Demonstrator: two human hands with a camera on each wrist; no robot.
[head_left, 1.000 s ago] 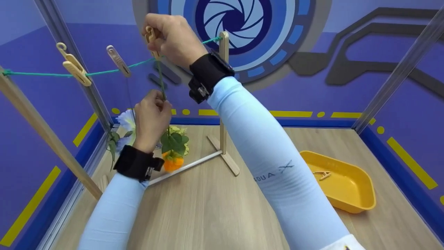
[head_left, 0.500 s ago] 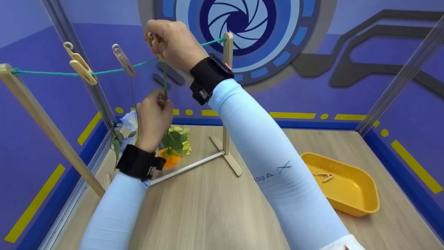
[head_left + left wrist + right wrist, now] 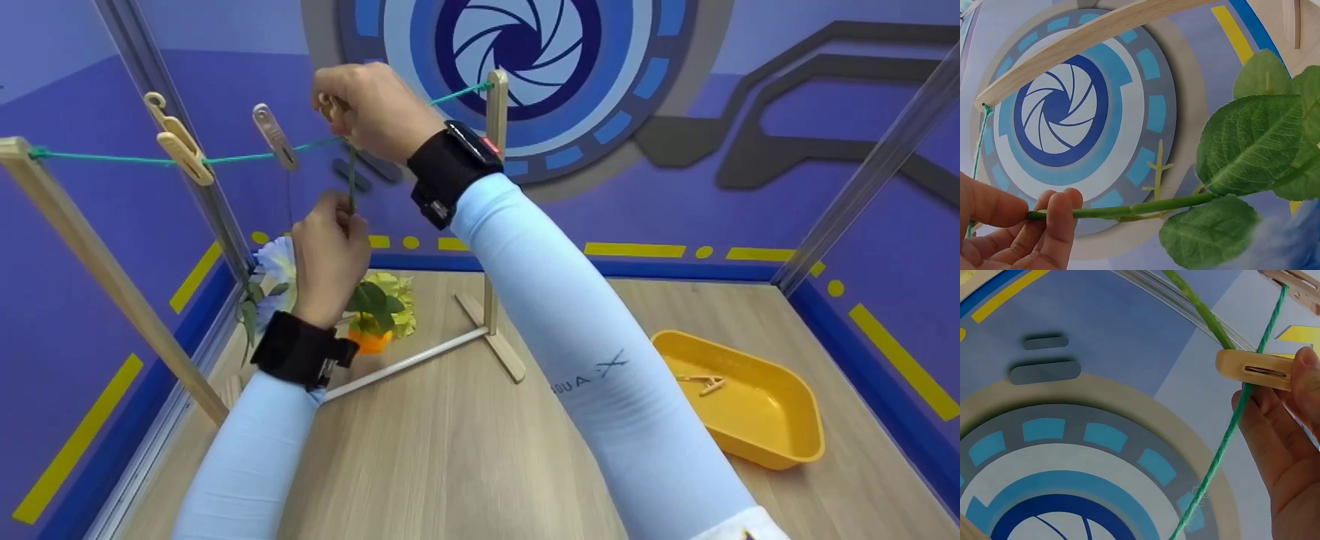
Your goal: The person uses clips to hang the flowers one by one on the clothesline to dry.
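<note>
My left hand [image 3: 330, 251] pinches the green stem [image 3: 1145, 209] of an artificial orange flower [image 3: 370, 342], which hangs head down below the hand. Broad leaves [image 3: 1252, 143] show on the stem in the left wrist view. Higher up, my right hand [image 3: 386, 112] pinches a beige clothespin [image 3: 1255, 369] at the green line [image 3: 1219, 458]. The line crosses at the clothespin, and the stem's upper end meets its tip; whether the jaws clamp the stem cannot be told. Two other clothespins sit on the line further left, one yellowish [image 3: 182, 146] and one paler [image 3: 275, 135].
Wooden posts, one right [image 3: 496, 187] and one left [image 3: 97, 262], carry the line. A white rod [image 3: 412, 364] runs low between them. Blue-white flowers [image 3: 275, 259] hang behind the left hand, yellow-green petals [image 3: 401, 300] beside. A yellow tray [image 3: 780, 420] holds a clothespin [image 3: 709, 384].
My right hand has come down slightly with the clothespin, and the line dips lower there. The left hand keeps its hold on the stem. The head view has shifted a little.
</note>
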